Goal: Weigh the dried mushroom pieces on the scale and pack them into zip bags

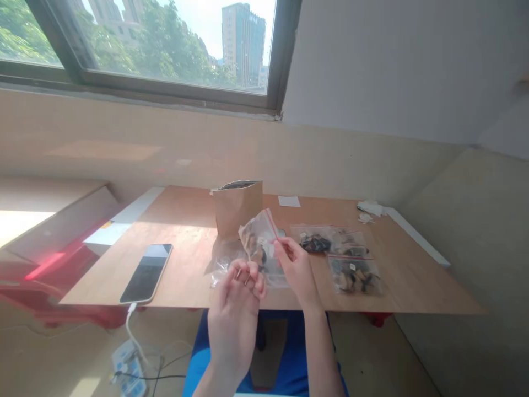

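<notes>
A clear zip bag (257,231) with a red seal strip hangs tilted above the table, dark and tan pieces showing inside. My right hand (295,264) pinches its edge beside the red strip. Palm up with fingers curled in, my left hand (235,309) is just below the bag's lower left edge. Something thin and shiny seems to lie at its fingertips, too small to name. Crumpled clear plastic (221,270) lies left of the bag. Behind it stands an open brown paper bag (237,209).
Filled zip bags (356,275) lie to the right, one with dark contents (314,242). A charging phone (147,273) rests near the left edge. White paper (289,201) and a white crumpled item (371,208) lie at the back. A power strip (129,366) is on the floor.
</notes>
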